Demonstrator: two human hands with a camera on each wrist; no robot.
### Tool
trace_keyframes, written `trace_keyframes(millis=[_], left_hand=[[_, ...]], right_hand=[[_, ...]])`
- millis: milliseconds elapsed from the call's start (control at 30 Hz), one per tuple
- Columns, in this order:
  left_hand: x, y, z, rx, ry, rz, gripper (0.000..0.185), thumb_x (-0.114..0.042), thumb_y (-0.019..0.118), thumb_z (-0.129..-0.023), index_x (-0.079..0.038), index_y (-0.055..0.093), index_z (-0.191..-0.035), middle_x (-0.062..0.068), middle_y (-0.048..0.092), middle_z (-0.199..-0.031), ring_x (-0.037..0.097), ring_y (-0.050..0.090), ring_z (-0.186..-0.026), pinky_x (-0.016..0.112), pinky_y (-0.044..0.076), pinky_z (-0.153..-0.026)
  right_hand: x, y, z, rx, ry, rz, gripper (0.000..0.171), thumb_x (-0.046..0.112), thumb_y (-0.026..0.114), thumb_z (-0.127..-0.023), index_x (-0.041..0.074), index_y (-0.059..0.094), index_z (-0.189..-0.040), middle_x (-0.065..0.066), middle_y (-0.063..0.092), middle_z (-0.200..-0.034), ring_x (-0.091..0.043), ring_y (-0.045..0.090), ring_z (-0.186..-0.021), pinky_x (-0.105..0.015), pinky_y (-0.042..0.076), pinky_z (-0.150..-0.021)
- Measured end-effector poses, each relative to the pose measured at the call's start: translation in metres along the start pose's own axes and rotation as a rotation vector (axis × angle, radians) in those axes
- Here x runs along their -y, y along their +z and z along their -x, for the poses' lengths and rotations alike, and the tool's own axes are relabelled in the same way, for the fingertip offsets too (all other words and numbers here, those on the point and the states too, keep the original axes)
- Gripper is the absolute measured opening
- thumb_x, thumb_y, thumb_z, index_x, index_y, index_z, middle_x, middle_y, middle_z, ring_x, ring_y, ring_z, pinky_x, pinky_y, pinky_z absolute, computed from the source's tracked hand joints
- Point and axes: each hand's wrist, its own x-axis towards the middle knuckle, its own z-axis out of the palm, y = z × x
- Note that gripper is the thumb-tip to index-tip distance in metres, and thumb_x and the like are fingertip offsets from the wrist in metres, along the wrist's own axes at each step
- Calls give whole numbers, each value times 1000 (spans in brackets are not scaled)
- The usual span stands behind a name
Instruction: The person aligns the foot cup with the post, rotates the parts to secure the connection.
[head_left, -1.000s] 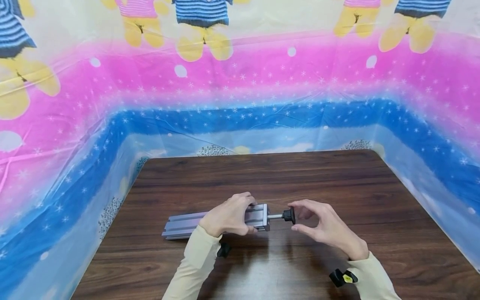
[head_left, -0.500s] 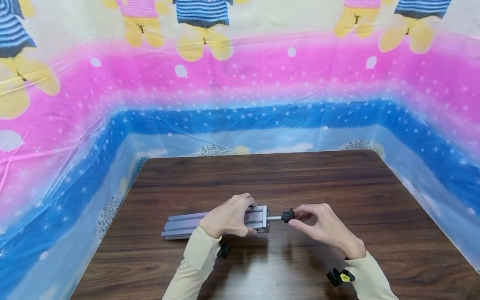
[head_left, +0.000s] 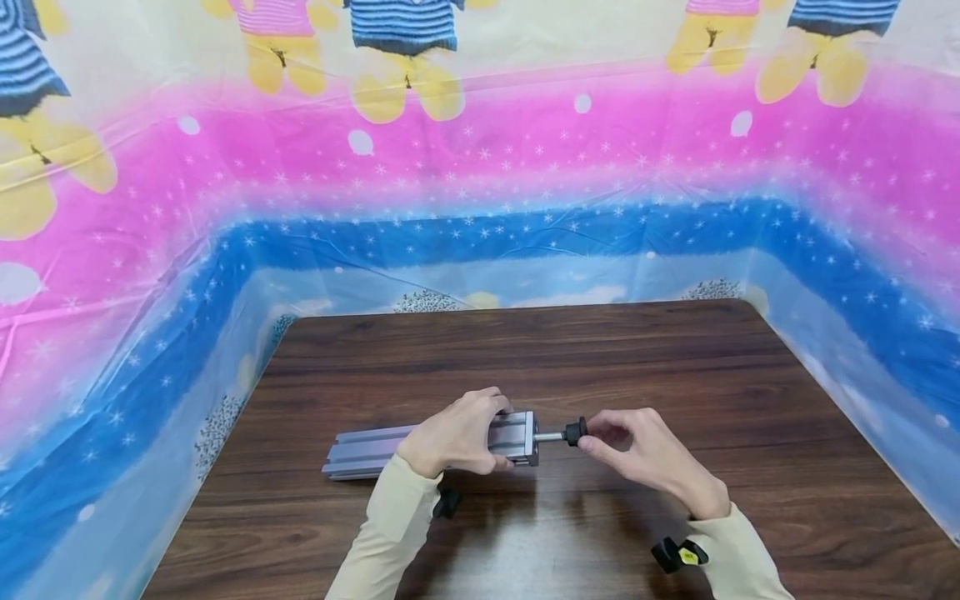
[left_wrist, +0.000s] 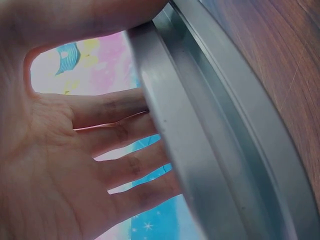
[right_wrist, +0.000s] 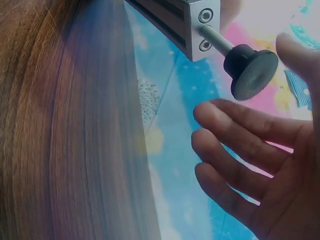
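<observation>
So the left hand is wrapped over the right end of the aluminium rail, fingers curled round the far side, pinning it flat on the counter near the front middle. A knob bolt sticks out of the rail's end plate, lots of bare thread still showing, so I'd say this is mid-way through turning that bolt, nowhere near seated or out. In the head view the right hand looks like it's pinching the black knob with thumb and forefinger, but the right wrist view shows its fingers loosely spread and just off the knob, so call it between twists. Next move probably needs a fresh pinch on the knob and a straight turn while the left hand stops the rail spinning. Room-wise it's fine: wide bare wood to the right and behind, front edge close to the sleeves, patterned sheet well apart.
</observation>
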Motion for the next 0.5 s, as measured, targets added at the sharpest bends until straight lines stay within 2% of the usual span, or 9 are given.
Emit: trace_keyframes(millis=[100,200,333,500], left_hand=[[0,-1,0,3,-11,8,55,-23,86,-68,2,66,-112,6,63,-103,16,56,-84,26,49,-70],[-1,-2,1,7,-21,10,55,-23,86,-69,2,66,-113,6,63,-103,16,56,-84,27,50,-70],[-1,-1,0,5,-16,4,54,-23,87,-68,2,66,-111,6,63,-102,17,56,-84,27,50,-71],[0,1,-2,2,-6,-4,54,-23,87,-67,2,66,-111,7,63,-102,18,56,-84,27,50,-71]], right_hand=[[-2,-2,2,-26,-80,12,42,29,80,-87,19,67,-126,8,72,-107,-4,65,-80,-29,55,-74],[-3,-2,3,-40,-153,4,57,23,84,-83,24,61,-136,7,70,-118,-9,67,-81,-33,56,-75],[-2,-2,3,-42,-172,-7,55,17,84,-83,24,62,-133,8,70,-114,-12,68,-82,-33,57,-76],[0,-3,4,-48,-147,11,48,19,83,-84,14,67,-128,8,72,-108,-13,69,-81,-28,56,-75]])
